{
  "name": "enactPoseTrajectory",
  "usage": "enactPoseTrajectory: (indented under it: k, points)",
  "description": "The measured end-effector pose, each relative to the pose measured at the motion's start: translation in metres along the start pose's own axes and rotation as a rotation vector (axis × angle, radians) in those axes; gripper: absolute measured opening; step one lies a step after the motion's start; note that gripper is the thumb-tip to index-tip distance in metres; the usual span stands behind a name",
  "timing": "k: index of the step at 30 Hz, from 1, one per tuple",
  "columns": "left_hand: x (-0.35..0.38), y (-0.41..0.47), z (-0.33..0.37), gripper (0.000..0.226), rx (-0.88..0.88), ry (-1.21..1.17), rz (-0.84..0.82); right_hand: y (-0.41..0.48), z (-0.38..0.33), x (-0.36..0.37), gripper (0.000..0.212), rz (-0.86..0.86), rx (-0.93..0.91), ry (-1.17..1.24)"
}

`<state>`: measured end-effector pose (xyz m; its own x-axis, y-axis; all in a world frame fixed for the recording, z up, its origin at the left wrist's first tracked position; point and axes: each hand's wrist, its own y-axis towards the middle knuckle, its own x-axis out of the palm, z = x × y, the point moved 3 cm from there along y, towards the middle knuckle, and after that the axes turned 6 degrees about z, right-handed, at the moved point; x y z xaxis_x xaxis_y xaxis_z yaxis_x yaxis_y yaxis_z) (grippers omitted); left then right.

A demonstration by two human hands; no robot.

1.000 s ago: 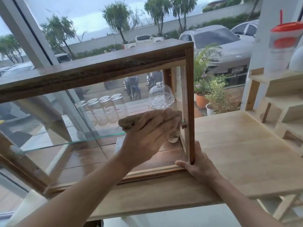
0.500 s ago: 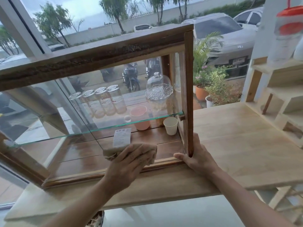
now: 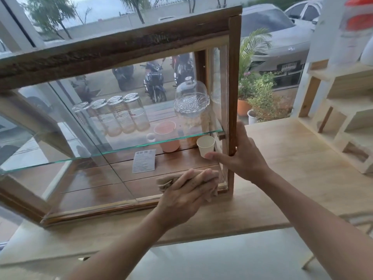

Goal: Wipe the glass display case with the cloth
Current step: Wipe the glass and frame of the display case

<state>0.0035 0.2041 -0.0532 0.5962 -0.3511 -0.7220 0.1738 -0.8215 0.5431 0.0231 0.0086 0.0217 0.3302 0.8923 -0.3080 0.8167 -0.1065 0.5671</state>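
A wood-framed glass display case [image 3: 125,47] stands on a light wooden counter [image 3: 282,158]. My left hand [image 3: 189,190] presses a beige cloth [image 3: 164,181] flat against the front glass, low at its right corner. My right hand [image 3: 242,156] grips the case's right front post [image 3: 234,77], thumb on the glass side. Inside, a glass shelf [image 3: 80,158] carries several lidded jars [image 3: 121,116] and a glass dome [image 3: 191,98]. Below the shelf stand a pink cup [image 3: 167,134], a paper cup [image 3: 205,145] and a printed card [image 3: 144,160].
A pale wooden stepped rack [image 3: 343,110] stands on the counter at the right, with an orange-lidded tumbler [image 3: 357,27] on top. Behind the case is a window onto potted plants [image 3: 260,96], motorbikes and parked cars. The counter's front edge runs just below my hands.
My left hand has carried the cloth from mid-height down the glass, then right into the lower right corner. My right hand has slid up the post.
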Motion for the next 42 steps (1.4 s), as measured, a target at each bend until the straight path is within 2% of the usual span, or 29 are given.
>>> enactPoseTrajectory:
  k: [5, 9, 14, 18, 21, 24, 28, 32, 38, 42]
  points:
    - [-0.003, -0.031, -0.007, 0.048, -0.002, 0.054, -0.033, 0.001, -0.001, -0.003, 0.066, -0.032, 0.012, -0.025]
    - [0.007, -0.005, 0.011, 0.042, -0.029, -0.053, -0.016, -0.001, 0.001, -0.003, 0.065, -0.028, 0.012, -0.028]
    - [-0.011, -0.008, -0.012, 0.044, 0.05, -0.02, 0.028, 0.001, 0.0, -0.003, 0.064, -0.062, 0.019, -0.012]
    - [-0.018, -0.015, -0.018, 0.028, 0.087, -0.108, 0.056, 0.0, -0.001, -0.004, 0.06, -0.058, 0.029, -0.017]
    - [-0.032, -0.003, -0.024, 0.014, 0.17, -0.022, 0.095, 0.001, -0.003, -0.005, 0.06, -0.065, 0.047, 0.0]
    - [-0.041, 0.002, -0.027, 0.013, 0.214, 0.074, 0.084, 0.0, -0.006, -0.004, 0.061, -0.065, 0.05, 0.025]
    - [-0.024, 0.004, -0.016, 0.02, 0.092, 0.183, 0.028, 0.0, -0.006, -0.005, 0.061, -0.057, 0.045, 0.035]
    - [-0.009, 0.008, 0.001, 0.017, -0.042, 0.217, -0.069, 0.0, -0.007, -0.005, 0.061, -0.059, 0.042, 0.044]
    - [0.007, 0.029, 0.012, 0.024, -0.113, 0.185, -0.109, -0.001, -0.003, -0.004, 0.063, -0.064, 0.033, 0.045]
    - [0.011, 0.024, 0.017, 0.04, -0.123, 0.164, -0.171, 0.0, -0.002, -0.005, 0.063, -0.065, 0.042, 0.036]
